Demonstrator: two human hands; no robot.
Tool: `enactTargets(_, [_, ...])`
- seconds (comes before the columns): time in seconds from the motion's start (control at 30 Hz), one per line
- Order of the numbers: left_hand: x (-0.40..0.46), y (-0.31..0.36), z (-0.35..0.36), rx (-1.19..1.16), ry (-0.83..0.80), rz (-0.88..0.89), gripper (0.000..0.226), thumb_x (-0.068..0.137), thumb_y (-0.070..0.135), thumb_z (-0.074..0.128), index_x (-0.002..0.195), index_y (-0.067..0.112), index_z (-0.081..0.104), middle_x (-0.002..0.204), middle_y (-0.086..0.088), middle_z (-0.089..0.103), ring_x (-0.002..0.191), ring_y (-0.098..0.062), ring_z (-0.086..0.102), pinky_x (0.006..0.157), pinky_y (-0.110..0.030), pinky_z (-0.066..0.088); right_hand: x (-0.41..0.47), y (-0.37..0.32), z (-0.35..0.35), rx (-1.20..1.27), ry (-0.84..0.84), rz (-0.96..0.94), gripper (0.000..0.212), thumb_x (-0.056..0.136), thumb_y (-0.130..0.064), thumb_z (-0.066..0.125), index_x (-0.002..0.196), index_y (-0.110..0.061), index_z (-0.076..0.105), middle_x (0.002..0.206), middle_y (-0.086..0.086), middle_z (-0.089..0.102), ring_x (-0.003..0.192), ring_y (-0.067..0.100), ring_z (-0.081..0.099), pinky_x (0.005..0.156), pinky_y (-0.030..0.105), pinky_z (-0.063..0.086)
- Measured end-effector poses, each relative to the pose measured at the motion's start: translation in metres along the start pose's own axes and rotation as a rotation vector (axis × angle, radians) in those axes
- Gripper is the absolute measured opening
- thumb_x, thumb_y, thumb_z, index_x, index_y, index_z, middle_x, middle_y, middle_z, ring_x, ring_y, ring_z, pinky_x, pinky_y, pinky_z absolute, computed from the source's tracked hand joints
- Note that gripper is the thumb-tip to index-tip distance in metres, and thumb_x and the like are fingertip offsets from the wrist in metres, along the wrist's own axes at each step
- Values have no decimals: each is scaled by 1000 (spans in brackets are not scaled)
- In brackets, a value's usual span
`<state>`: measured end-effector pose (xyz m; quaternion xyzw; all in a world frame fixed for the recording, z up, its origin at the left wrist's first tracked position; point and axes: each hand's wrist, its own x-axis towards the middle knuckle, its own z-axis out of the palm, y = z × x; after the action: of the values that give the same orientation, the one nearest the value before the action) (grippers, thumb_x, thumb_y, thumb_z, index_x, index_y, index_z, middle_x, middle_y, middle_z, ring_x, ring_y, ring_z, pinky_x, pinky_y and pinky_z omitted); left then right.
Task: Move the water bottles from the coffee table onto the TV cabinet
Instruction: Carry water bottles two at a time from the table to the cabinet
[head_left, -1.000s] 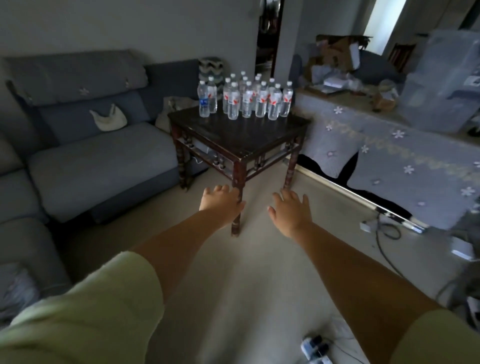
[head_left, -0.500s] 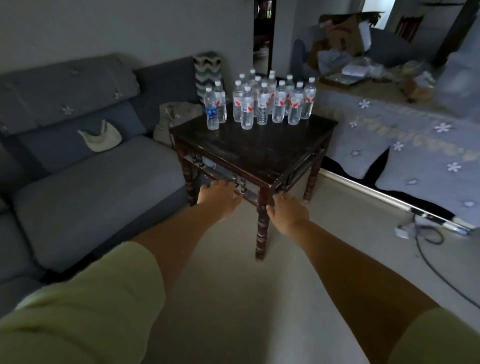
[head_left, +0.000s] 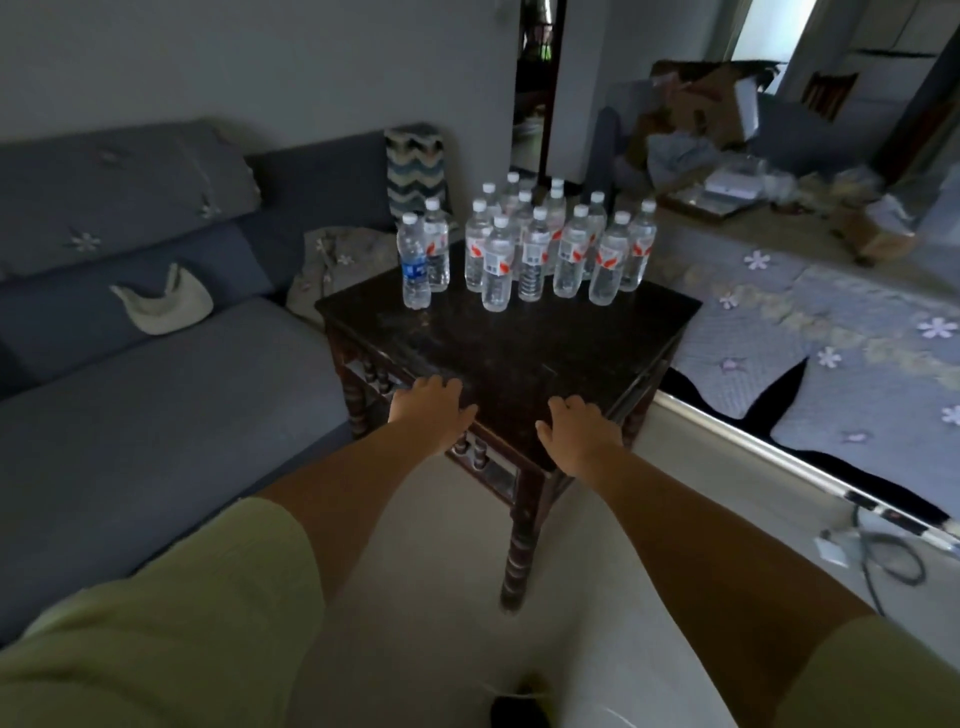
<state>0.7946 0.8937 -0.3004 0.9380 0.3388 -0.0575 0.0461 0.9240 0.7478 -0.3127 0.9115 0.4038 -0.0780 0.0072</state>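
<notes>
Water bottles (head_left: 524, 244) stand upright in a tight cluster at the far end of the dark wooden coffee table (head_left: 519, 348), all with white caps. Most carry red-and-white labels; one blue-labelled bottle (head_left: 414, 265) stands at the left front of the group, just beside a red-labelled one and slightly apart from the main cluster. The near half of the counter top is bare dark wood.

Both arms reach forward over the near edge of the table. The left hand (head_left: 428, 410) is above the table's left near edge, palm down, its fingers (head_left: 434, 384) loosely extended and holding nothing. The right hand (head_left: 579, 426) is over the near corner, palm down too, fingers relaxed and slightly spread, also holding nothing. Whether either hand touches the wood cannot be told. Both hands are well apart from the bottles.

A grey-blue sofa (head_left: 156, 364) runs along the left, with a pale cloth item (head_left: 161, 309) on its seat. To the right lies a floral quilted cover (head_left: 831, 332).
</notes>
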Motion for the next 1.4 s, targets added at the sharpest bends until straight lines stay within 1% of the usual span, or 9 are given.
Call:
enactTargets(0.37, [182, 8, -40, -43, 17, -137, 52, 98, 52, 33, 137, 17, 41, 138, -9, 47, 128, -29, 42, 100, -45, 40, 213, 46, -59, -25, -14, -113, 49, 102, -42, 31, 142, -14, 33, 138, 13, 41, 126, 32, 43, 96, 45, 43])
enactTargets(0.53, [239, -25, -33, -87, 3, -212, 56, 98, 51, 34, 142, 16, 35, 142, -11, 43, 131, -31, 40, 102, -47, 40, 283, 22, -48, -7, -41, -163, 49, 101, -43, 32, 141, -14, 34, 137, 12, 43, 124, 31, 45, 95, 44, 44])
enactTargets(0.8, [353, -96, -11, -168, -61, -265, 50, 96, 52, 39, 132, 19, 45, 131, -10, 51, 123, -30, 47, 98, -46, 43, 400, -18, -23, 95, -74, -111, 49, 100, -43, 36, 139, -13, 38, 133, 13, 46, 123, 32, 45, 95, 45, 44])
enactTargets(0.93, [406, -125, 10, -290, -139, -371, 61, 91, 59, 44, 134, 16, 47, 129, -10, 54, 120, -30, 51, 98, -46, 45, 454, -28, -4, 331, -108, 56, 50, 94, -43, 47, 132, -10, 46, 130, 14, 51, 120, 33, 50, 95, 45, 45])
enactTargets(1.0, [428, -140, 22, -458, -168, -523, 76, 84, 64, 52, 136, 10, 43, 130, -13, 54, 119, -32, 53, 98, -47, 46, 476, -30, 9, 529, -81, 167, 66, 88, -49, 57, 137, -8, 41, 137, 14, 47, 124, 34, 49, 99, 47, 44])
enactTargets(1.07, [444, -151, 30, -680, -141, -662, 95, 78, 65, 62, 142, 3, 29, 138, -18, 47, 125, -35, 49, 101, -48, 44, 489, -30, 20, 713, -43, 237, 90, 79, -52, 67, 148, -9, 27, 148, 14, 35, 134, 32, 40, 107, 47, 38])
enactTargets(1.13, [462, -158, 33, -874, -61, -695, 105, 73, 58, 72, 146, 3, 20, 144, -18, 41, 129, -36, 45, 103, -49, 42, 502, -29, 30, 895, 6, 258, 100, 73, -46, 76, 151, -14, 21, 153, 9, 30, 139, 27, 34, 113, 47, 33])
enactTargets(1.27, [490, -162, 44, -1162, 146, -626, 94, 66, 32, 85, 141, 10, 32, 136, -6, 51, 124, -25, 52, 100, -41, 47, 519, -33, 42, 1226, 93, 254, 95, 71, -25, 84, 146, -19, 28, 143, 0, 45, 129, 17, 47, 109, 41, 40])
enactTargets(1.4, [502, -155, 48, -1259, 263, -598, 80, 70, 25, 84, 133, 12, 37, 129, -4, 55, 115, -20, 56, 97, -38, 49, 533, -44, 46, 1284, 183, 307, 96, 68, -25, 86, 144, -18, 28, 140, 0, 49, 127, 18, 50, 108, 42, 41])
